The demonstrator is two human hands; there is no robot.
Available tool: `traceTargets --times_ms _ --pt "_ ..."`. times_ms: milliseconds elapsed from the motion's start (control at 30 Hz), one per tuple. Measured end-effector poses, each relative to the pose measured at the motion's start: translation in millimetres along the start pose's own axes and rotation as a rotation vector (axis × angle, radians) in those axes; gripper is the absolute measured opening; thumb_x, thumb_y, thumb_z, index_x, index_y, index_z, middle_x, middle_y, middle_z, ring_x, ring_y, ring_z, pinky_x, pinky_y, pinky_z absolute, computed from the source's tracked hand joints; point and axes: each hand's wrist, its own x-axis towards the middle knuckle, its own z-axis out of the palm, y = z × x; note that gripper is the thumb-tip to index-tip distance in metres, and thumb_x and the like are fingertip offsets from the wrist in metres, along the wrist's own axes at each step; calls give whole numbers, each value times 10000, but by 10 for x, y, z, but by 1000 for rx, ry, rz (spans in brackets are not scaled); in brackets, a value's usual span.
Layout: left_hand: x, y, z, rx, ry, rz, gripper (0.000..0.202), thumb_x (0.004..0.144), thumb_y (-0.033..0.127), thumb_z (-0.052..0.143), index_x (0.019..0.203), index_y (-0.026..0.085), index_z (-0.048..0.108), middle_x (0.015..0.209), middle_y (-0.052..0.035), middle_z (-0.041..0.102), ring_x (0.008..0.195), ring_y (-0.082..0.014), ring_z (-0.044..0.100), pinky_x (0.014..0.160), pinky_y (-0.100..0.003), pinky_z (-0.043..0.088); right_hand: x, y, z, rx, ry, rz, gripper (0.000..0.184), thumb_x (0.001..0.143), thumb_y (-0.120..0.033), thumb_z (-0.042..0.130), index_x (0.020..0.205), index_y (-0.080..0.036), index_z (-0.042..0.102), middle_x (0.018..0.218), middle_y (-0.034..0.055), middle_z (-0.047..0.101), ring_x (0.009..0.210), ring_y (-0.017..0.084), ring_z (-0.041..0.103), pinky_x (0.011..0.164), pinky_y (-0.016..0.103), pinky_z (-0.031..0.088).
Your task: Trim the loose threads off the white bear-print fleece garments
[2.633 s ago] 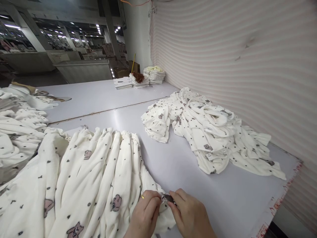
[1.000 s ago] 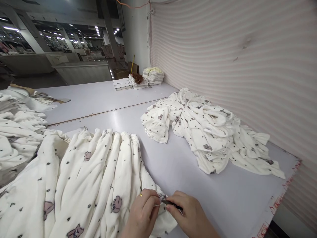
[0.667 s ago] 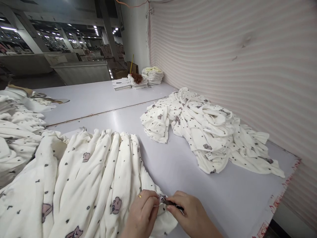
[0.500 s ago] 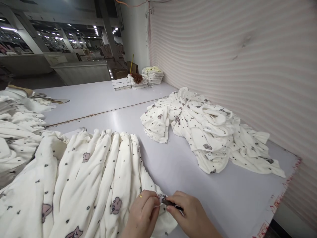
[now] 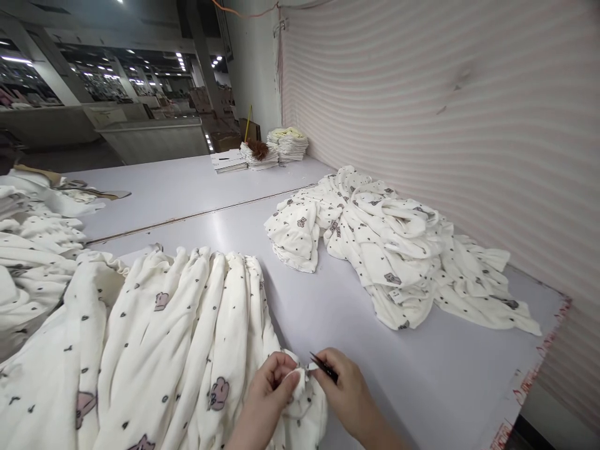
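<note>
A white printed garment (image 5: 154, 350) with small dark marks and pink bear figures lies bunched in folds on the grey table (image 5: 328, 312) in front of me. My left hand (image 5: 267, 397) pinches a bunched corner of this garment near the table's front edge. My right hand (image 5: 349, 394) is closed on a small dark thread snipper (image 5: 323, 367), whose tip touches the pinched corner of the cloth.
A heap of the same printed garments (image 5: 384, 250) lies to the right by the striped wall (image 5: 445, 125). More such garments (image 5: 32, 250) pile up at the left. Folded stacks and a feather duster (image 5: 262, 150) sit at the far end.
My left hand has bunched the garment corner up higher and turned it. My right hand has shifted slightly up with the snipper. The view has dipped a little.
</note>
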Motion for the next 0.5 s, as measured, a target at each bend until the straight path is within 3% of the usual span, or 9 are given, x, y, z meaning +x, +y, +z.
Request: traceTargets --times_ms 133,233,400,500 --pt "18 51 2 -141 9 -60 319 745 440 703 844 172 561 619 41 566 552 -85 468 572 -196 347 15 -21 57 0 75 -126 104 828 -183 521 897 -219 590 871 33 617 779 176 611 674 241 462" --pt "18 64 -8 -192 10 -60 309 740 430 712 836 177 562 669 18 615 630 -106 522 647 -217 385 -4 -40 99 37 31 -269 151 835 -183 535 943 -232 629 890 41 620 765 169 624 673 231 469" --pt "17 31 -33 -150 -25 -85 365 658 414 791 861 150 641 626 36 575 580 -88 458 588 -199 335 54 1 243 128 34 -189 185 912 -254 460 781 -198 579 657 -12 578 593 138 542 572 220 410" --pt "30 -4 -42 -117 -32 -93 343 637 397 809 803 127 677 579 50 519 556 -81 414 555 -197 302 104 15 285 146 41 -152 214 935 -278 425 775 -192 538 619 -33 532 540 121 491 528 212 385"
